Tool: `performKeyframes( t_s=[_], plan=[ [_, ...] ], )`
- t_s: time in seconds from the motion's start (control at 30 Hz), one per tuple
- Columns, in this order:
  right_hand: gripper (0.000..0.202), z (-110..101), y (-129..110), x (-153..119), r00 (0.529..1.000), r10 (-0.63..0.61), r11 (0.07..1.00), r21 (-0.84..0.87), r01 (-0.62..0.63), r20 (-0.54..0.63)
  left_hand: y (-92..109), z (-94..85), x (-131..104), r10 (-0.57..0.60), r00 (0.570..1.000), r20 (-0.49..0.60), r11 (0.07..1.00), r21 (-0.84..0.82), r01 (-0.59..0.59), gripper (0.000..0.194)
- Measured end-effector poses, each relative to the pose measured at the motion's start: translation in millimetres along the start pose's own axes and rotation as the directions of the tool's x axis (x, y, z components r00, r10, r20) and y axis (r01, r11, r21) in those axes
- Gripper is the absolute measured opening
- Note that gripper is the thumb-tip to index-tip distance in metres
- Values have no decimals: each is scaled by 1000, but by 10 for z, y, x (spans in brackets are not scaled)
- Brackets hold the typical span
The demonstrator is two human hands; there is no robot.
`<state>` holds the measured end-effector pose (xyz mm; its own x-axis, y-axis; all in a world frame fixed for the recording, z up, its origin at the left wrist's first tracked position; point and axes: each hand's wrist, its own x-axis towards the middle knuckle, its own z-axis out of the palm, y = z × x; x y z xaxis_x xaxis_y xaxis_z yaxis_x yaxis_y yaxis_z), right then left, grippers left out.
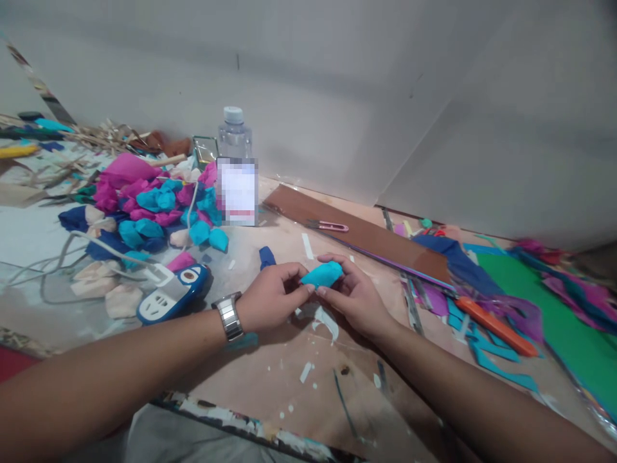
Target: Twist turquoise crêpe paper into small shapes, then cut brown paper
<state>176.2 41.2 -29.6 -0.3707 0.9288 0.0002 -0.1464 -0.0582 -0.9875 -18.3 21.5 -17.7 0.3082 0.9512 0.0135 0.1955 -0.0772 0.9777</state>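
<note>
A small turquoise crepe-paper bundle (pixel 322 275) is held between both hands above the table. My left hand (pixel 272 292), with a metal watch on the wrist, pinches its left end between thumb and fingers. Around its right side close the thumb and fingers of my right hand (pixel 354 292). Just behind my left hand lies a dark blue paper piece (pixel 267 257). White paper scraps (pixel 328 323) are on the table below the hands.
Left of my hands are a blue-and-white power strip (pixel 173 296) with cables and a pile of pink and turquoise paper bundles (pixel 159 196). A phone (pixel 238 193) leans before a plastic bottle (pixel 234 135). Pink thread snips (pixel 330 226) rest on brown sheets (pixel 385 247). An orange cutter (pixel 496 326) lies right.
</note>
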Motion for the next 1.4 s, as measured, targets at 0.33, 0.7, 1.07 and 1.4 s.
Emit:
performKeyframes(
  t_s=[0.33, 0.7, 1.07, 1.4],
  plan=[
    [29, -57, -18, -27, 997, -62, 939, -335, 72, 41, -12, 2, -6, -13, 1000, 4, 996, 90, 13, 14],
    [26, -32, -40, -23, 993, -53, 918, -385, 91, 107, 18, 17, -7, 22, 1000, 0, 1000, -19, -22, 23],
    [32, -15, 6, -24, 1000, -15, 987, -163, 15, 0, 1, 6, 12, -32, 999, -7, 996, -83, 31, 27],
    [15, -22, -41, -10, 963, -265, 893, -388, 228, -44, -9, 19, 31, -50, 999, 2, 989, -142, 50, 29]
  ],
)
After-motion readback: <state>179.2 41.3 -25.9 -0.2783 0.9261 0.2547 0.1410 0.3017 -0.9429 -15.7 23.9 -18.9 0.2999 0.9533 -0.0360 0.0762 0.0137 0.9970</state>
